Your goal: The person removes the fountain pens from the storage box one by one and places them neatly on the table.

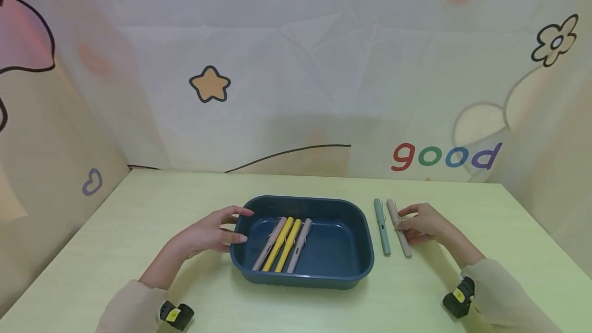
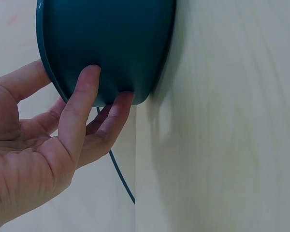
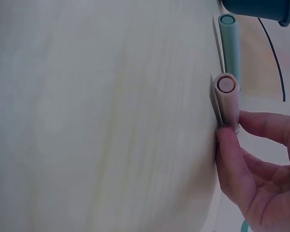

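My left hand (image 1: 215, 230) holds the left end of a dark blue rectangular basin (image 1: 324, 280), some fingers over its rim and others against the outer wall (image 2: 111, 43). Inside lie two yellow pens (image 1: 279, 244), with a pale pinkish pen (image 1: 299, 245) to their right and another pinkish pen (image 1: 270, 243) to their left. On the table right of the basin, my right hand (image 1: 423, 224) pinches a pale pink pen (image 3: 227, 99) between thumb and finger. A green pen (image 1: 382, 227) lies just left of that one, roughly parallel.
The light wooden table (image 1: 194, 297) meets a printed cloth backdrop (image 1: 296, 76) at its far edge. Cloth also rises along both sides. A black wrist camera (image 1: 177, 315) sits at my left sleeve, and another wrist camera (image 1: 459, 297) at my right.
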A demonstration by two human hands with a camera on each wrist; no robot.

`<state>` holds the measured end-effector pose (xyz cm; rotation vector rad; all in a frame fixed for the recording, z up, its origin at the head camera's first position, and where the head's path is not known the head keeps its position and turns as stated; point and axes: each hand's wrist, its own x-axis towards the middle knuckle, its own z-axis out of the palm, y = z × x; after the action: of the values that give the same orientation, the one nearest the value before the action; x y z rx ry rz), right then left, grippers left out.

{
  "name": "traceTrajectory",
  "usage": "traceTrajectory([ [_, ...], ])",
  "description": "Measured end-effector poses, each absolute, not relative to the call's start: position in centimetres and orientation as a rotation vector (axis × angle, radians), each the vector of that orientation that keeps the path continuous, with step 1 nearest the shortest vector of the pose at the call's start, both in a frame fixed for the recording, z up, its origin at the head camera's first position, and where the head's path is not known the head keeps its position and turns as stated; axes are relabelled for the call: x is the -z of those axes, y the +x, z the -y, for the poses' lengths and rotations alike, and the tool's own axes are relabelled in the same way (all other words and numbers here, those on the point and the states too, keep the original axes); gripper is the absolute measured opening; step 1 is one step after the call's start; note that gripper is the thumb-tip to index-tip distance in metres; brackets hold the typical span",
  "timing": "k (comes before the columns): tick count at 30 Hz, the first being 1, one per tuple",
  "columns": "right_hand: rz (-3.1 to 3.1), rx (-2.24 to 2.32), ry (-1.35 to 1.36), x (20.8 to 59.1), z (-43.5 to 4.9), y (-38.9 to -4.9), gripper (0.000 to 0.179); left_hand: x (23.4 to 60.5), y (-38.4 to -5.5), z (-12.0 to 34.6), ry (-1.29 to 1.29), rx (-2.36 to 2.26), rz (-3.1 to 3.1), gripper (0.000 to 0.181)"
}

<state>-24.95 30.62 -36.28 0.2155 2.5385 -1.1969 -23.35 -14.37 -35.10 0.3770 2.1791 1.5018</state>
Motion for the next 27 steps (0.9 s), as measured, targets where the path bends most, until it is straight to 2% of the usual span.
traceTrajectory([
  [14,-2.479,1.315,0.112,36.2,-31.8,-24.8,0.052,35.1,-23.4,14.3,0.379,-1.501,-2.181,0.056],
  [27,-2.478,1.42,-0.083,33.5,-32.5,-23.7,0.056,35.2,-23.4,14.4,0.389,-1.504,-2.177,0.056],
])
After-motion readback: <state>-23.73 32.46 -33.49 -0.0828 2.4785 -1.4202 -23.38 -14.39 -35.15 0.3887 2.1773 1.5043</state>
